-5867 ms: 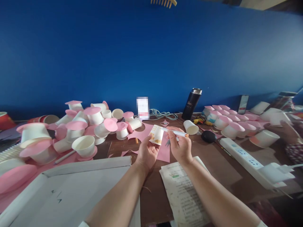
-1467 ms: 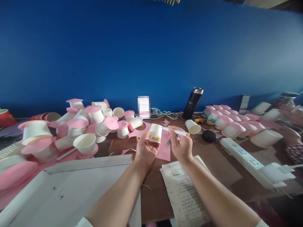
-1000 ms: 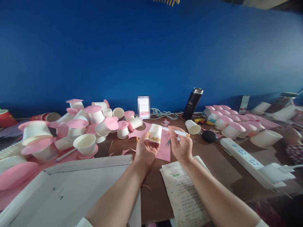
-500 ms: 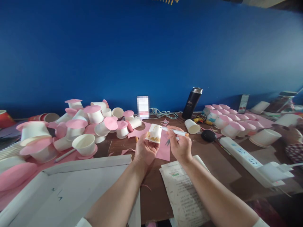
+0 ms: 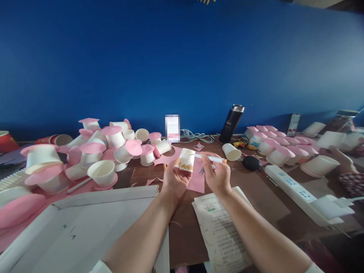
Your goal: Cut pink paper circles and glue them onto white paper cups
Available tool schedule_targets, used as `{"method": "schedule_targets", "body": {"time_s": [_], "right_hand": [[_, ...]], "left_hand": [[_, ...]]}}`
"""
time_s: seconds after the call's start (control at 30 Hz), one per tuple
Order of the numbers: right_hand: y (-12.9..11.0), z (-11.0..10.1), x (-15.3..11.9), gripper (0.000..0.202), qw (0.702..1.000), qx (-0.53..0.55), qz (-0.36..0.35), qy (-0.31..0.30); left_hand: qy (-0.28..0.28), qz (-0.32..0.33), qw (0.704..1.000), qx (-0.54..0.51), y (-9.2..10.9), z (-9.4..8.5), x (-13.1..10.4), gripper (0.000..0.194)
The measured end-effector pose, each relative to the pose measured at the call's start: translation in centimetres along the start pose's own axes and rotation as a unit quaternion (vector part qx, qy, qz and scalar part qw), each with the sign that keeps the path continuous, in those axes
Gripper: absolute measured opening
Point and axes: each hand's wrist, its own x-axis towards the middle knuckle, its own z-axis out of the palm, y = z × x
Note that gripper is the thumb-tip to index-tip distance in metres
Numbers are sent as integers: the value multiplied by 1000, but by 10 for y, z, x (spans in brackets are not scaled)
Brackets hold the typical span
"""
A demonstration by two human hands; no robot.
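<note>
"So where was the paper cup (image 5: 185, 159)?"
"Sitting in the left hand (image 5: 176, 180), fingers wrapped round it, above the pink sheet (image 5: 196, 184). Right hand (image 5: 217, 176) had the marker (image 5: 214, 159) pinched, tip at the cup."

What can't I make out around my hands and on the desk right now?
All in the head view:
- Inside of the held paper cup: hidden by its own wall and the left hand.
- Tip contact of the marker in the right hand: too small.
- Text on the printed sheet: blurred, partly under the right forearm.
- White panel by the wall: pixelated.
- Yellow toothed object: cut off by the top edge.
</note>
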Motion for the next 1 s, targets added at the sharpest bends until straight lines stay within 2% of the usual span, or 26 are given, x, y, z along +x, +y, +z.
{"method": "schedule_targets", "body": {"time_s": [0.73,1.0], "right_hand": [[-1,0,-1,25,1000,-4,-8,-11],[-4,-2,-1,20,1000,20,-9,17]], "left_hand": [[4,-2,1000,6,3,0,-1,23],[5,1,1000,7,3,1,-1,21]]}}
